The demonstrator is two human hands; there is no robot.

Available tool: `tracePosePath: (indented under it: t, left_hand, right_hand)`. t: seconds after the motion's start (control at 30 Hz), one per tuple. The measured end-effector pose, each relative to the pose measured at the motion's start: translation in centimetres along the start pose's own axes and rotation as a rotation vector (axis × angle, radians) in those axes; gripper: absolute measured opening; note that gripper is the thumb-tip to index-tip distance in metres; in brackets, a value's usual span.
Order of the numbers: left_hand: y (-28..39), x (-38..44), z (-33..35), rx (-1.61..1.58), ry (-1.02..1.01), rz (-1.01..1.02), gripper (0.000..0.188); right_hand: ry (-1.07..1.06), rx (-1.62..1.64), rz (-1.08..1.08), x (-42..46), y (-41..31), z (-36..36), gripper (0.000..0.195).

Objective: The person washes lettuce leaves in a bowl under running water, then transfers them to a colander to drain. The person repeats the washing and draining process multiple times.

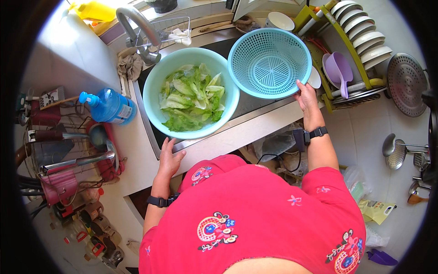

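Note:
My right hand (305,96) grips the near right rim of a blue plastic colander (273,73), which has nothing in it. Left of the colander, and seemingly touching it, a pale green plastic basin (149,102) rests over the sink (150,138). Green lettuce leaves (193,92) lie in water inside the basin. My left hand (171,157) is just below the basin's near edge, above the sink's front rim. Its fingers are apart and hold nothing.
A curved metal faucet (138,29) rises behind the basin. On the left counter stand a blue pump bottle (109,106) and a wire rack of utensils (68,150). To the right, a green dish rack (352,51) holds white bowls (364,30) and a purple ladle (338,70).

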State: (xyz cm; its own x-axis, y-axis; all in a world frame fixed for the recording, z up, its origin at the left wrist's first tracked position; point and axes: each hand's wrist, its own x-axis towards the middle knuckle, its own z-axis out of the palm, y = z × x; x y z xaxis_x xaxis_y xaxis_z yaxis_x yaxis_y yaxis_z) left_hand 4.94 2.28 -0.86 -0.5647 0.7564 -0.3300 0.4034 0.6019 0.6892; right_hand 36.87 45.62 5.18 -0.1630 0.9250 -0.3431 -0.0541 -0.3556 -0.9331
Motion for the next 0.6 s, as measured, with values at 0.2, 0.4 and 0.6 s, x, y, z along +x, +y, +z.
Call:
tracePosePath:
  t: [0.2,0.4,0.6]
  left_hand:
    - [1.1,0.5,-0.2,0.003,-0.010,-0.001,0.065]
    - [0.3,0.2,0.1,-0.009,0.013,-0.014,0.065]
    - [0.0,0.7,0.1,-0.010,0.051,0.038,0.066]
  right_hand:
    - [0.045,0.101,0.072,2.6,1.1,-0.5,0.036]
    - [0.073,-0.029,0.130,0.9,3.2,-1.1,0.035]
    - [0.077,-0.122,0.047,2.5,5.7,-1.8,0.053]
